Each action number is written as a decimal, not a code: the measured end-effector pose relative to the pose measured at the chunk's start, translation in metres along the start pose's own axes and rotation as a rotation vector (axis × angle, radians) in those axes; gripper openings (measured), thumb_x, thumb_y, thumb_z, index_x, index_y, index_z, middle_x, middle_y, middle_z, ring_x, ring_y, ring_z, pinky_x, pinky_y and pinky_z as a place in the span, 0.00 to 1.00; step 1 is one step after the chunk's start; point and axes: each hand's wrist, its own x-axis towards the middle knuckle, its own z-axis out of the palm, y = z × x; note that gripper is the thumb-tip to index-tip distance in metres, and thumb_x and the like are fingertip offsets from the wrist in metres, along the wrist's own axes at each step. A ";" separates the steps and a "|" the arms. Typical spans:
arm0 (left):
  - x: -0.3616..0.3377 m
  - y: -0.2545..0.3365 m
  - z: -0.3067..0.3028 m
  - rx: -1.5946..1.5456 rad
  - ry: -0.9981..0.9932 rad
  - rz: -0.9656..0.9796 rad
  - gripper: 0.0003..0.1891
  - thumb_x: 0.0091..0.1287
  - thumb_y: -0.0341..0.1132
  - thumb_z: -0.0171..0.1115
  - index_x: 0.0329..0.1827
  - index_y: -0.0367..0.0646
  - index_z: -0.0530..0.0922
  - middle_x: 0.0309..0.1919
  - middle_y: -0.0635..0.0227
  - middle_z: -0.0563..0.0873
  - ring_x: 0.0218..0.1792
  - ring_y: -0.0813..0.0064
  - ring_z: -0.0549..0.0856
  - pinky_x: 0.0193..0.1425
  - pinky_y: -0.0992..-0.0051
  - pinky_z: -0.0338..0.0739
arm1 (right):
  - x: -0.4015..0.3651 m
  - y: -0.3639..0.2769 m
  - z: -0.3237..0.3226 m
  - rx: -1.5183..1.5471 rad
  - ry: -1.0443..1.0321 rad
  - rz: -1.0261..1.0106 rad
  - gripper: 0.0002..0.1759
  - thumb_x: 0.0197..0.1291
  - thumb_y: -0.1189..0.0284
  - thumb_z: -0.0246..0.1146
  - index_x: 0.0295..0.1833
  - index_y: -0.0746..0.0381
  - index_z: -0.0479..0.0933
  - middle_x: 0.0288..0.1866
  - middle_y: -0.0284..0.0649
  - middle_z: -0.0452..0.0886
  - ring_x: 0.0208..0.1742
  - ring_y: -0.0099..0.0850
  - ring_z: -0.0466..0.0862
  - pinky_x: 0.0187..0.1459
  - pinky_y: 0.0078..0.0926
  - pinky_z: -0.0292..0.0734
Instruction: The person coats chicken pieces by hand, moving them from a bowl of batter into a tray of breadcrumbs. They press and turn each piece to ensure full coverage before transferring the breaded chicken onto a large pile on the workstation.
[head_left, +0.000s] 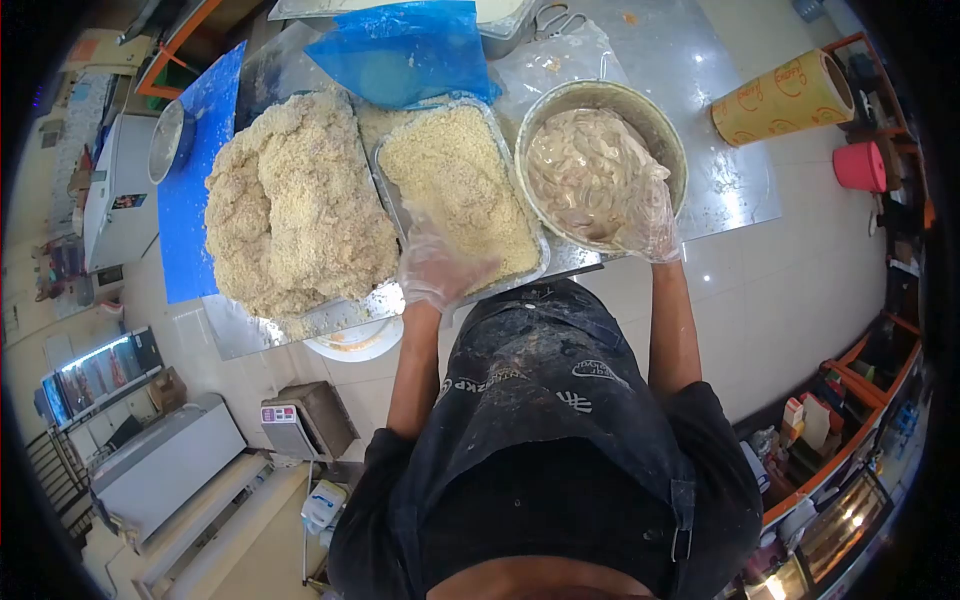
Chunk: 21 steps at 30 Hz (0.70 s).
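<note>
My left hand (438, 268), in a clear plastic glove, is over the near left corner of a metal tray (545, 262) of pale breadcrumbs (455, 165). Its fingers are stretched apart toward the right, low over the crumbs and slightly blurred. My right hand (650, 222), gloved too, reaches over the near right rim of a round tub (530, 190). Wet, batter-coated strips that look like meat (580, 165) fill the tub. The right fingers dip among them and are partly hidden, so I cannot tell whether they grip a piece. Left of the tray rises a large heap of crumb-coated pieces (300, 205).
A blue plastic sheet (400, 55) lies behind the tray, with scissors (558, 20) farther back. A large wrap roll (783, 98) stands at the table's right. A bowl (171, 142) sits at the far left. Under the near edge is a white round container (355, 342).
</note>
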 end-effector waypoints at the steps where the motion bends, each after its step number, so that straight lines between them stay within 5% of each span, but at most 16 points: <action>1: -0.006 -0.005 0.020 0.078 0.071 0.034 0.59 0.53 0.63 0.66 0.74 0.20 0.52 0.67 0.31 0.68 0.63 0.44 0.78 0.66 0.61 0.75 | 0.000 -0.003 -0.001 -0.007 -0.008 -0.005 0.35 0.64 0.65 0.65 0.73 0.65 0.64 0.70 0.51 0.68 0.71 0.47 0.69 0.72 0.41 0.63; 4: -0.013 -0.005 0.056 0.293 0.066 -0.018 0.56 0.49 0.52 0.74 0.73 0.23 0.56 0.65 0.35 0.70 0.61 0.45 0.79 0.64 0.62 0.77 | 0.002 -0.008 -0.002 -0.018 -0.026 -0.018 0.35 0.63 0.66 0.66 0.73 0.65 0.64 0.70 0.52 0.68 0.71 0.48 0.69 0.71 0.41 0.63; 7: 0.006 -0.009 0.047 -0.133 -0.049 -0.346 0.48 0.49 0.41 0.76 0.70 0.28 0.61 0.62 0.41 0.74 0.61 0.48 0.79 0.65 0.64 0.75 | 0.003 -0.011 -0.002 -0.040 -0.030 -0.037 0.35 0.62 0.66 0.66 0.72 0.65 0.64 0.70 0.52 0.69 0.70 0.48 0.69 0.71 0.41 0.63; 10: 0.005 -0.014 0.029 -0.636 0.052 -0.270 0.42 0.49 0.33 0.75 0.68 0.31 0.63 0.64 0.44 0.73 0.64 0.49 0.76 0.69 0.66 0.72 | 0.004 -0.012 0.000 -0.060 -0.033 -0.055 0.35 0.62 0.66 0.67 0.72 0.65 0.64 0.70 0.52 0.69 0.70 0.48 0.69 0.71 0.42 0.64; 13: 0.019 -0.014 0.026 -0.688 0.276 0.083 0.46 0.47 0.35 0.77 0.71 0.34 0.63 0.61 0.47 0.76 0.67 0.56 0.74 0.69 0.72 0.70 | 0.003 -0.014 0.001 -0.080 -0.037 -0.070 0.36 0.61 0.67 0.67 0.72 0.65 0.64 0.69 0.52 0.69 0.70 0.49 0.69 0.71 0.42 0.64; 16: 0.029 0.003 0.024 -1.034 0.413 0.163 0.53 0.50 0.42 0.77 0.75 0.29 0.54 0.70 0.42 0.66 0.71 0.50 0.70 0.74 0.68 0.66 | 0.003 -0.016 0.002 -0.097 -0.042 -0.086 0.36 0.60 0.67 0.68 0.72 0.65 0.65 0.69 0.53 0.69 0.70 0.49 0.70 0.71 0.42 0.64; 19: 0.019 0.005 0.009 -0.207 0.216 -0.042 0.59 0.52 0.51 0.76 0.77 0.26 0.48 0.72 0.39 0.63 0.74 0.50 0.65 0.77 0.67 0.60 | 0.001 -0.016 0.002 -0.125 -0.041 -0.104 0.36 0.60 0.67 0.68 0.72 0.65 0.65 0.69 0.53 0.70 0.70 0.50 0.70 0.70 0.43 0.65; 21: 0.004 0.019 0.007 0.051 -0.029 -0.083 0.61 0.52 0.55 0.74 0.77 0.24 0.46 0.73 0.37 0.61 0.74 0.49 0.64 0.77 0.65 0.60 | 0.000 -0.017 0.001 -0.148 -0.040 -0.120 0.37 0.59 0.67 0.69 0.72 0.65 0.65 0.69 0.53 0.70 0.69 0.50 0.70 0.70 0.43 0.65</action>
